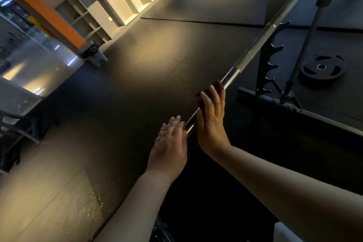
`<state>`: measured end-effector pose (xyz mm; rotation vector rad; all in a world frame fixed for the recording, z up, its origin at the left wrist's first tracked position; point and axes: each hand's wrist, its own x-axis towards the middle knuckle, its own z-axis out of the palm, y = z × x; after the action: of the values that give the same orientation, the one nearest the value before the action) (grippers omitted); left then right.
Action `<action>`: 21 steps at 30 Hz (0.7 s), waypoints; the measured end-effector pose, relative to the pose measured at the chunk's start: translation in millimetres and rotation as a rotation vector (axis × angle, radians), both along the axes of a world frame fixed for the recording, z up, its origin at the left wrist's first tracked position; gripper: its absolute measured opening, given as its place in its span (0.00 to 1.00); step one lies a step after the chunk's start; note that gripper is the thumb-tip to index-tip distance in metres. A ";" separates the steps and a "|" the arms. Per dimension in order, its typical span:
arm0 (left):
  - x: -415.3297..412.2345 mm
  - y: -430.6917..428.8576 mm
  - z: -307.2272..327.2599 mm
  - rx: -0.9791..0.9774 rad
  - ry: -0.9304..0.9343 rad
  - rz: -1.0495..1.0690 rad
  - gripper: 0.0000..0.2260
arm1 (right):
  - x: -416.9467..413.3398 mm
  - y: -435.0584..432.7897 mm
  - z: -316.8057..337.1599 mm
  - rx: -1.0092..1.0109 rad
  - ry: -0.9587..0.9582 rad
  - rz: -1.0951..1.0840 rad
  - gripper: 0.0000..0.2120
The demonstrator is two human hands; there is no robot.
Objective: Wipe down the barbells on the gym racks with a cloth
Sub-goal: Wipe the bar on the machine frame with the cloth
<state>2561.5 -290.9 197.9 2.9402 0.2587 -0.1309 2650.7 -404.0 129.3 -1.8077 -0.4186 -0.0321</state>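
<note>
A chrome barbell (255,45) runs diagonally from the lower middle up to the top right, where it rests on a rack. My right hand (212,120) lies over the bar with its fingers stretched out, pressing a dark reddish cloth (217,84) against it. Only a dark edge of the cloth shows past the fingertips. My left hand (170,143) is just left of the bar's near end, fingers straight and together, with the fingertips touching the bar. It holds nothing.
A black rack upright with hooked notches (269,59) stands right of the bar, its base on the dark rubber floor. A black weight plate (322,68) lies on the floor beyond it. White cubby shelves (110,0) and an orange beam (45,12) are far left.
</note>
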 end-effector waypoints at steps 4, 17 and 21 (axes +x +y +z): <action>5.5 -0.6 -1.8 0.018 -0.006 -0.011 0.26 | -5.6 -2.4 -9.2 -0.018 -0.002 0.077 0.25; 18.3 -7.1 1.0 -0.002 0.010 -0.011 0.26 | -1.3 4.0 -2.5 0.182 0.151 0.017 0.30; 26.5 -8.9 4.1 -0.021 0.022 -0.023 0.28 | 42.4 -1.6 15.0 0.247 0.241 -0.119 0.30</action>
<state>2588.0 -299.7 202.0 2.9234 0.2249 -0.1687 2693.0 -405.5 144.3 -1.5675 -0.1284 0.0495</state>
